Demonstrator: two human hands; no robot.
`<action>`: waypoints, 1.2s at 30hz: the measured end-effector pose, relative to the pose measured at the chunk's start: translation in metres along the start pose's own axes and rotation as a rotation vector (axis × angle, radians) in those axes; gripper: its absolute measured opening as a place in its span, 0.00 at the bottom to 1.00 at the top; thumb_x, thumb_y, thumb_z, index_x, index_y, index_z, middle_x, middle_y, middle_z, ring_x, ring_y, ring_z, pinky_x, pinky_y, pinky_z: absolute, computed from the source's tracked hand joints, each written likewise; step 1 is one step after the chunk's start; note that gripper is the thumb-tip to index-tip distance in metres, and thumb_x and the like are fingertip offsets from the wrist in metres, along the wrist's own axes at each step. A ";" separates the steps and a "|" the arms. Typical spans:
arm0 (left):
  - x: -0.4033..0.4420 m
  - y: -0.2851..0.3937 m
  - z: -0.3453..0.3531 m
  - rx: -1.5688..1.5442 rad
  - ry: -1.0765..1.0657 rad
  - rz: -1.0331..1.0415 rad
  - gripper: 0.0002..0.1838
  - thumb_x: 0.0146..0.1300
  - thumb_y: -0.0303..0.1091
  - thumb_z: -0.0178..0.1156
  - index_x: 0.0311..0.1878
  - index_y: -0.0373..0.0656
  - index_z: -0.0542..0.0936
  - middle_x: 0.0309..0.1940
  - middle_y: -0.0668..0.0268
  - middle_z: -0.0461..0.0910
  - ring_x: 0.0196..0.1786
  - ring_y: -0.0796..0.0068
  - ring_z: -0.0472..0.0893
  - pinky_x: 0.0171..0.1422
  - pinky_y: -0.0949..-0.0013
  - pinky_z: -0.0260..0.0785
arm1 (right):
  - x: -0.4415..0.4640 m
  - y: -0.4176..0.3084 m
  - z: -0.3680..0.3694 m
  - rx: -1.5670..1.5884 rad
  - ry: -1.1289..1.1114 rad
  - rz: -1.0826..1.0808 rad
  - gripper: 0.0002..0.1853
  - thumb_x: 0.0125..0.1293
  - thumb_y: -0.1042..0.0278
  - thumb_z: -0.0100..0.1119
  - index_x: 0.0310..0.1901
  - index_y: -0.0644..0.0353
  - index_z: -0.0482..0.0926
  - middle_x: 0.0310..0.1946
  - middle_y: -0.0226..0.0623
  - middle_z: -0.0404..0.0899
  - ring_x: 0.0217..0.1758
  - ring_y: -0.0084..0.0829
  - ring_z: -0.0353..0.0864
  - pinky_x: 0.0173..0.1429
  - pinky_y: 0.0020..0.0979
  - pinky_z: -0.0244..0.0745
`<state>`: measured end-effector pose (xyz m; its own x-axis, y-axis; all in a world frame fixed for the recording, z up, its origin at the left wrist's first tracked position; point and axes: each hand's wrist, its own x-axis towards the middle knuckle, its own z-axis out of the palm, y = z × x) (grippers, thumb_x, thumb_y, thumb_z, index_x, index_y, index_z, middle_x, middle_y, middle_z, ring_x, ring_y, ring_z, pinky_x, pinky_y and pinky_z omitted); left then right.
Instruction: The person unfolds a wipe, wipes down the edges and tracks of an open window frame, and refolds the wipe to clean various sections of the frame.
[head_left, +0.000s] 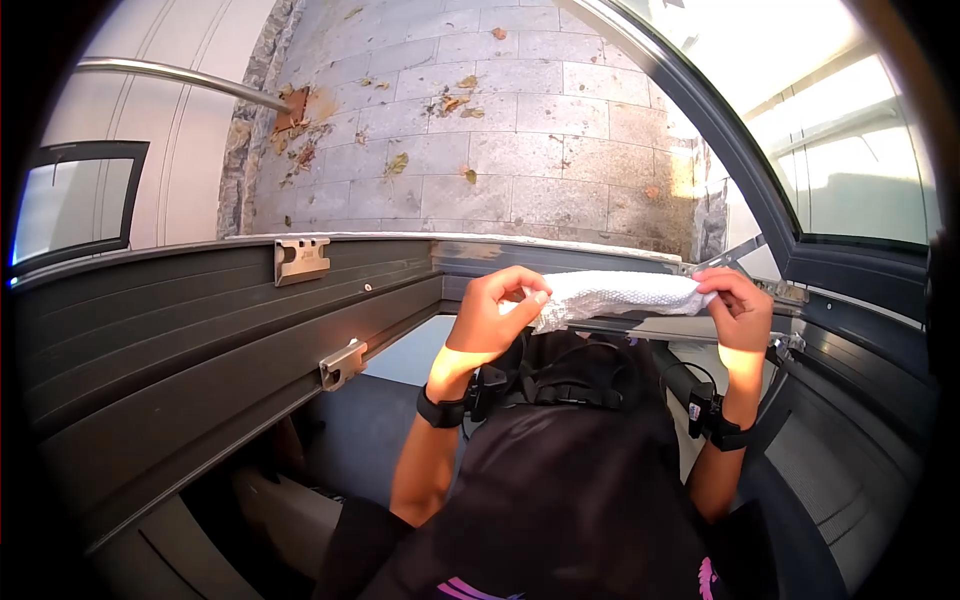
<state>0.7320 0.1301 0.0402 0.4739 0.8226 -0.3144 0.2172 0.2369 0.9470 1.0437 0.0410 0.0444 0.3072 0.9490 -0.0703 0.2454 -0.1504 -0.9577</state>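
Note:
A white textured cloth [625, 292] is stretched between my two hands, just above the dark window frame [480, 262]. My left hand [498, 315] pinches its left end between thumb and fingers. At the other end, my right hand [738, 308] grips the cloth's corner with the fingertips. The cloth looks folded into a long strip, and its lower left part hangs crumpled below my left hand. Both wrists carry black straps with small devices.
An opened window sash [745, 170] stands at the upper right. Metal latch pieces [302, 262] sit on the left frame, with another lower down [343, 366]. Outside lies a paved ground [560, 130] with dry leaves, beside a metal rail [185, 76].

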 end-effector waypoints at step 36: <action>-0.047 -0.013 0.013 0.208 0.278 -0.153 0.12 0.65 0.25 0.62 0.51 0.34 0.77 0.40 0.55 0.87 0.34 0.73 0.86 0.43 0.71 0.76 | 0.057 0.000 0.185 -0.869 -0.515 -0.607 0.09 0.53 0.74 0.61 0.39 0.59 0.81 0.38 0.40 0.76 0.45 0.37 0.80 0.43 0.35 0.81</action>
<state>0.7178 0.0822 0.0419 0.1790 0.9016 -0.3937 0.4494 0.2811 0.8479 0.8910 0.1463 -0.0116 -0.4347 0.8998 0.0364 0.8285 0.4155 -0.3754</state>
